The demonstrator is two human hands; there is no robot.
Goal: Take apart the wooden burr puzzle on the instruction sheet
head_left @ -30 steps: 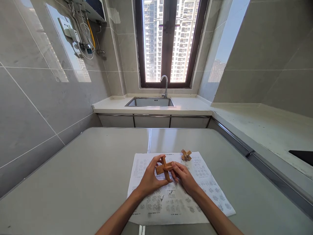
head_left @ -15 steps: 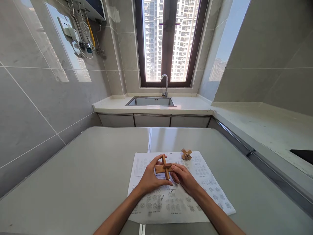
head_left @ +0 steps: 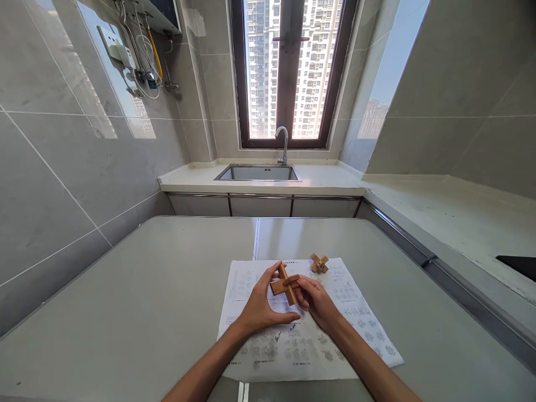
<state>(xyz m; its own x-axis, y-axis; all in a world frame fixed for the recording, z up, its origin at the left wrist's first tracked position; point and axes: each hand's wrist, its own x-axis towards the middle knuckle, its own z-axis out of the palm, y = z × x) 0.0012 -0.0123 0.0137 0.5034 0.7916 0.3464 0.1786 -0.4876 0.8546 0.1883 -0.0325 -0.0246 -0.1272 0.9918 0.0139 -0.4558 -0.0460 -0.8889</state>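
Observation:
An interlocking wooden puzzle (head_left: 285, 286) of crossed bars is held tilted between my two hands above a printed sheet. My right hand (head_left: 315, 297) pinches its right end, with the fingers curled in. At the upper end of the long bar, the fingers of my left hand (head_left: 262, 304) rest against the wood. The left thumb stretches below the puzzle, with a small gap to the bar's lower end. Beyond my right hand, a second wooden cross-shaped puzzle (head_left: 319, 263) lies on the sheet's far edge.
The printed sheet (head_left: 288, 354), full of small diagrams, lies on a pale table (head_left: 125, 301) with a seam down its middle. Behind the table are a counter (head_left: 326, 174), a sink (head_left: 257, 173) and a tap (head_left: 285, 146). Another counter (head_left: 469, 218) runs along the right.
The held puzzle has tilted, its lower end swinging right, and shifted slightly right. My left thumb has moved away from that lower end. The second puzzle stays put.

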